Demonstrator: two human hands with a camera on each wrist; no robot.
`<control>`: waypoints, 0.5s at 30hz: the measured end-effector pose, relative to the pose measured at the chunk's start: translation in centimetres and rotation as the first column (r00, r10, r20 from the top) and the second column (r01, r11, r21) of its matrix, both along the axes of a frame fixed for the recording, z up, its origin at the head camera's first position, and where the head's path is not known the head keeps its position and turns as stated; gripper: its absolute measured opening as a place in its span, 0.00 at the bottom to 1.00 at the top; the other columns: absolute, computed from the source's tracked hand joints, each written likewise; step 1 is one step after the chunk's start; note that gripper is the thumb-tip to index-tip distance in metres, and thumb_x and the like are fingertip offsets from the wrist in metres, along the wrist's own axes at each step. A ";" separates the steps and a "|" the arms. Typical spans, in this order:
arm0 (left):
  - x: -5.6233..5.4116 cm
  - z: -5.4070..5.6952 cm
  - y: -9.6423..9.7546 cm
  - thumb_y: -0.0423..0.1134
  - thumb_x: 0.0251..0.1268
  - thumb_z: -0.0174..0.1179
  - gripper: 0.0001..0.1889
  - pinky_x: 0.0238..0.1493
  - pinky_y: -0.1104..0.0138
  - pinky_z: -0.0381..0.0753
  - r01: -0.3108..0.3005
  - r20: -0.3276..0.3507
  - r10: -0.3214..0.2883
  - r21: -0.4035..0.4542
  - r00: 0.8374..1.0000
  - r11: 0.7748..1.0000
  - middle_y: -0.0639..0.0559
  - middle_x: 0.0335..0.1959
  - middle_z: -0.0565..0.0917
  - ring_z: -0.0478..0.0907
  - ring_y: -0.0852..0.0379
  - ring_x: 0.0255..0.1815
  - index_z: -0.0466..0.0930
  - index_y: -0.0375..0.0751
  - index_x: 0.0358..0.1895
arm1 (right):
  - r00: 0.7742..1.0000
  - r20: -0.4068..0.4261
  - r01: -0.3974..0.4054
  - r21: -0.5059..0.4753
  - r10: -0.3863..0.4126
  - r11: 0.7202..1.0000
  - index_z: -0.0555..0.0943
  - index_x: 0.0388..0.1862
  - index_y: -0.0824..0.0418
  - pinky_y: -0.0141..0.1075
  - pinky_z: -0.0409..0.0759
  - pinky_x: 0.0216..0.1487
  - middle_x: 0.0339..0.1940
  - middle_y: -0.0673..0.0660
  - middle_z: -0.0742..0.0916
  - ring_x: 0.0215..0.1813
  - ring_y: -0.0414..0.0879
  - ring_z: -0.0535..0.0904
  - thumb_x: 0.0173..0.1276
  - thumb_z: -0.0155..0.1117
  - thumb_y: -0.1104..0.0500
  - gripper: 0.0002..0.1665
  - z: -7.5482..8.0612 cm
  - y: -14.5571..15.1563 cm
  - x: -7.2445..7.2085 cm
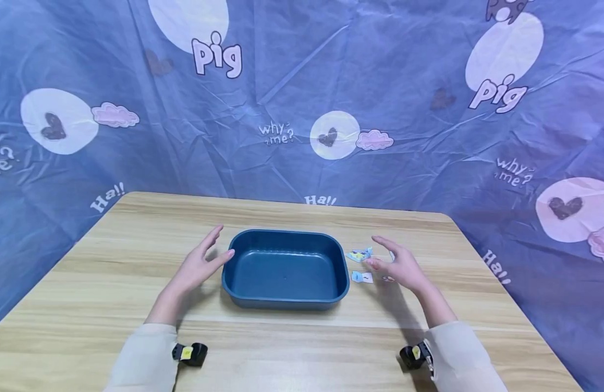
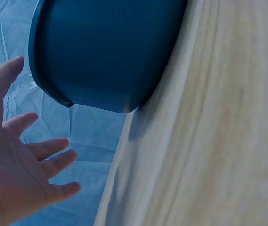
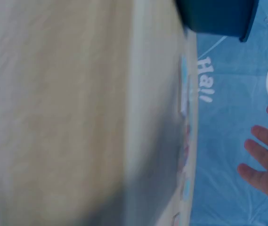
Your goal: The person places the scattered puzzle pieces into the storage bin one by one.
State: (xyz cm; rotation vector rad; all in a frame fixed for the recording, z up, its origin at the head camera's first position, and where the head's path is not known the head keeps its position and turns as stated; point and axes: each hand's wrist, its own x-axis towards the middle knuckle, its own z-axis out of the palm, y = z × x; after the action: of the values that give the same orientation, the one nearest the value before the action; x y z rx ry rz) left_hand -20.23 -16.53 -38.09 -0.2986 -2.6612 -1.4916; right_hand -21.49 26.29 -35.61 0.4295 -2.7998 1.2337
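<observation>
Held left hand (image 1: 199, 265) and right hand (image 1: 401, 267), with fingers spread, either side of blue tub (image 1: 284, 303) on table (image 1: 287, 354); likely risked scattering flat printed pieces (image 1: 362, 277) beside it through a low right-hand sweep.

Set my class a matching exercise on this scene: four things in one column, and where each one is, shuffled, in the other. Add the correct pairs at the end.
Things
1. tub
2. left hand
3. right hand
4. patterned cloth

Places
A. beside the tub, at the end away from the small printed pieces
B. behind the table, showing the word "pig"
C. standing on the table, between the two hands
D. partly hiding the small printed pieces in the head view

Pairs
1-C; 2-A; 3-D; 4-B
</observation>
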 end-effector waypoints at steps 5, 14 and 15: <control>0.2 0.0 0.1 0.48 0.57 0.55 0.33 0.55 0.46 0.55 0.065 0.014 -0.067 0.110 0.998 0.992 0.38 0.63 0.55 0.52 0.37 0.61 0.52 0.45 0.65 | 0.999 0.036 -0.026 -0.016 0.026 1.000 0.65 0.59 0.67 0.54 0.53 0.56 0.60 0.67 0.66 0.62 0.61 0.52 0.53 0.64 0.56 0.35 -0.9 0.7 -0.1; -0.3 -1.6 -0.2 0.47 0.56 0.56 0.33 0.55 0.46 0.53 0.146 0.065 -0.162 0.207 0.985 0.967 0.39 0.62 0.57 0.51 0.41 0.62 0.54 0.47 0.65 | 0.995 0.076 -0.066 -0.069 0.071 0.995 0.68 0.55 0.72 0.57 0.48 0.57 0.59 0.70 0.65 0.62 0.63 0.52 0.53 0.64 0.59 0.31 -2.3 1.6 0.0; -0.3 -1.6 -0.2 0.47 0.56 0.56 0.33 0.55 0.46 0.53 0.153 0.076 -0.173 0.217 0.982 0.964 0.39 0.62 0.57 0.50 0.42 0.62 0.54 0.48 0.65 | 0.994 0.081 -0.065 -0.074 0.071 0.995 0.69 0.54 0.72 0.57 0.48 0.57 0.59 0.70 0.65 0.62 0.63 0.53 0.53 0.64 0.59 0.31 -2.5 1.7 0.0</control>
State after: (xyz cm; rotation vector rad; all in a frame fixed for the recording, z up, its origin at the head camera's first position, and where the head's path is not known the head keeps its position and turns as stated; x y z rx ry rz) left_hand -20.58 -16.74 -39.72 -0.4519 -2.5710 -1.8643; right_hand -21.50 27.99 -38.09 0.4834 -2.8214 1.3920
